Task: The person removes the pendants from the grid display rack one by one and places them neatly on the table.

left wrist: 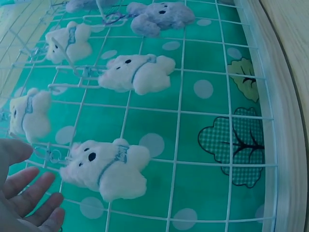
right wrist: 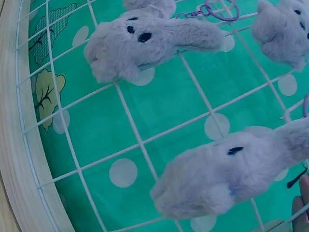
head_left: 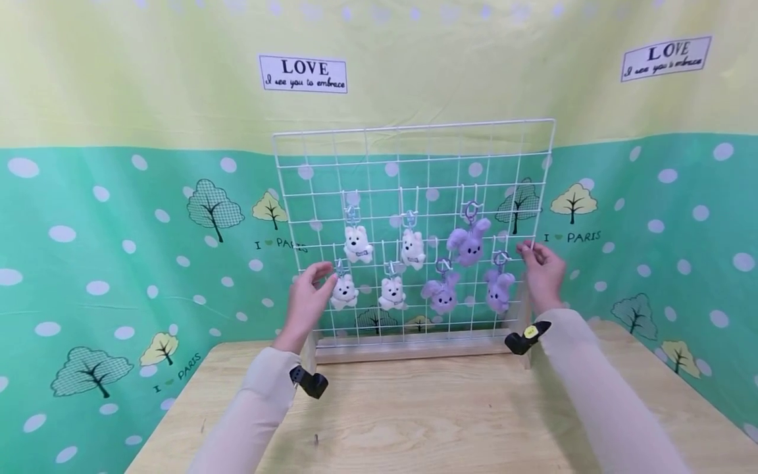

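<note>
A white wire grid [head_left: 414, 126] stands upright in a wooden base [head_left: 408, 349] at the back of a wooden table [head_left: 414, 421]. Several white bear plushies and purple bunny plushies hang from it on keyrings. My left hand [head_left: 304, 297] is open beside the lower-left white bear [head_left: 343, 291], its thumb near the bear's ring. In the left wrist view the straight fingers [left wrist: 29, 203] sit just below that bear [left wrist: 106, 166] and hold nothing. My right hand [head_left: 541, 270] is at the grid's right edge, fingertips against the wire, next to the lower-right purple bunny [head_left: 499, 288] [right wrist: 222, 179].
A green and yellow printed cloth backdrop [head_left: 118, 217] surrounds the table on three sides. Black wrist cameras are clipped to both sleeves [head_left: 310, 382] [head_left: 524, 337]. The grid's base rail shows at the edge of both wrist views [left wrist: 285, 121] [right wrist: 14, 145].
</note>
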`<state>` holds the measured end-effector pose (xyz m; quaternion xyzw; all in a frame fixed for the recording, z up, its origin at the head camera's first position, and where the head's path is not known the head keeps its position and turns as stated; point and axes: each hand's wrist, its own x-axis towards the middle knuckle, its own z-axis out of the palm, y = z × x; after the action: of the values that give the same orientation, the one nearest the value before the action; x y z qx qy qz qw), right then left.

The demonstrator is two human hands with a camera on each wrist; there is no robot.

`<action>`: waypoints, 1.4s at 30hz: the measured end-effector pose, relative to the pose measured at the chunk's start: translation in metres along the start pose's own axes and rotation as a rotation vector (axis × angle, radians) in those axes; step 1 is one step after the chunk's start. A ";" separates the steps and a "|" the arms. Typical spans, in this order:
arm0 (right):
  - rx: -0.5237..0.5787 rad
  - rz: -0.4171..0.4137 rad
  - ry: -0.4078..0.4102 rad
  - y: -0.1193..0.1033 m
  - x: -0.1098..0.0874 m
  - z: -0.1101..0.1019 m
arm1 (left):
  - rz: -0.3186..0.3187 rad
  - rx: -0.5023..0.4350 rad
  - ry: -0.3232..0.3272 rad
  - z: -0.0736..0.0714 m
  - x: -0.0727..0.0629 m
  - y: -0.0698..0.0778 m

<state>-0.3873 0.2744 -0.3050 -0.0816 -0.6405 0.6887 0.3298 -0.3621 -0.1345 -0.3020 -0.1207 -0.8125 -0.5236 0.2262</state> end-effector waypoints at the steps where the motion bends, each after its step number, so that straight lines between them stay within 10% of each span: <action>1: 0.007 0.002 0.001 0.002 0.001 0.001 | 0.004 -0.004 0.007 0.000 0.001 0.000; 42: 0.052 -0.007 0.101 0.017 0.003 0.003 | -0.134 -0.014 0.130 0.026 0.014 -0.004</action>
<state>-0.3974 0.2738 -0.3191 -0.1053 -0.6052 0.6990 0.3662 -0.3821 -0.1129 -0.3079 -0.0335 -0.7986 -0.5500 0.2423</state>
